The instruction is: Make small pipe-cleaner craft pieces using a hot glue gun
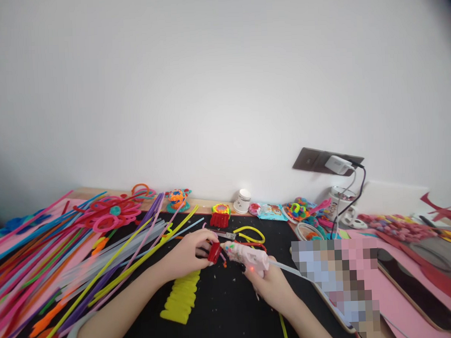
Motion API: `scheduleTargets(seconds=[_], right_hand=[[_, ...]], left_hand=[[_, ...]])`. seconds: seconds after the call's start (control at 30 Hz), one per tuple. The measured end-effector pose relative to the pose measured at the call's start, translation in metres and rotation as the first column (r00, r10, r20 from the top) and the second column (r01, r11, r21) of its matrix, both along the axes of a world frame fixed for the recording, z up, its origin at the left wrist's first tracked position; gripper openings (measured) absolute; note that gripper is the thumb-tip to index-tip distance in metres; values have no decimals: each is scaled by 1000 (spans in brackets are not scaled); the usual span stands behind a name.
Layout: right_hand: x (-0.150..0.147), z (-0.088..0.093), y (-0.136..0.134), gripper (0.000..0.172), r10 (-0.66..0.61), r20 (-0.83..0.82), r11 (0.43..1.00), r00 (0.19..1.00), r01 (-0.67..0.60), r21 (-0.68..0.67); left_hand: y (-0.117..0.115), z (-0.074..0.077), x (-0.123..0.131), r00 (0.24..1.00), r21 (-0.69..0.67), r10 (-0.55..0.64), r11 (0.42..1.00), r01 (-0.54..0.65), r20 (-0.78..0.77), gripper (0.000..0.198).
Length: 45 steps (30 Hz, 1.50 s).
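My left hand (190,253) is closed in a pinch on a small red fuzzy piece (214,252), held just above the black mat (231,308). My right hand (270,286) grips a pink hot glue gun (248,256) whose nozzle points left and touches the red piece. A small red light glows on the gun's body. A clear glue stick juts out of the gun's back toward the right. A folded yellow pipe-cleaner strip (181,299) lies on the mat below my left hand.
Several long coloured pipe cleaners (65,260) fan across the left side. Small fuzzy craft figures (220,215), a white jar (243,200) and a snack packet (269,211) line the wall. A charger (337,164) is plugged in on the right, above pink sheets (397,266) and a phone.
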State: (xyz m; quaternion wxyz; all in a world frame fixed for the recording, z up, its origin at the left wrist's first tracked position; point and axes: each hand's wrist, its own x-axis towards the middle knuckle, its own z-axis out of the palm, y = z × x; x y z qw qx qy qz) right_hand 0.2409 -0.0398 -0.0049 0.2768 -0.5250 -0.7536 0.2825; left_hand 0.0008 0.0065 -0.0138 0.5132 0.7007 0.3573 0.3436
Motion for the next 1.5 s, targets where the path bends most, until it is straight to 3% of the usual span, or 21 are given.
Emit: scheduleTargets(seconds=[0.1, 0.27, 0.47, 0.7, 0.93, 1.1, 1.33, 1.5], right_hand=[[0, 0, 0, 17, 10, -13, 1000, 1000, -10, 10], [-1, 10, -2, 20, 201, -3, 979, 980, -201, 43], [2, -1, 0, 21, -3, 46, 999, 999, 1, 38], [-2, 14, -2, 20, 210, -21, 978, 977, -210, 13], [-1, 0, 0, 16, -9, -69, 1000, 998, 9, 0], [0, 0, 0, 17, 3, -54, 1000, 999, -2, 13], [-2, 8, -4, 12, 130, -29, 991, 991, -129, 41], [0, 2, -1, 18, 37, -19, 999, 999, -36, 31]], left_hand=[[0, -1, 0, 1000, 3, -3, 1000, 3, -8, 37], [0, 1, 0, 1000, 21, 13, 1000, -12, -26, 35], [1, -2, -1, 1000, -9, 3, 1000, -3, -16, 36], [1, -2, -1, 1000, 16, 2, 1000, -1, -31, 35], [1, -4, -2, 999, 19, -15, 1000, 15, -31, 34], [1, -5, -2, 999, 41, -16, 999, 17, -28, 35], [1, 1, 0, 999, 68, -7, 998, 9, -41, 34], [1, -3, -2, 999, 45, -19, 999, 21, -32, 35]])
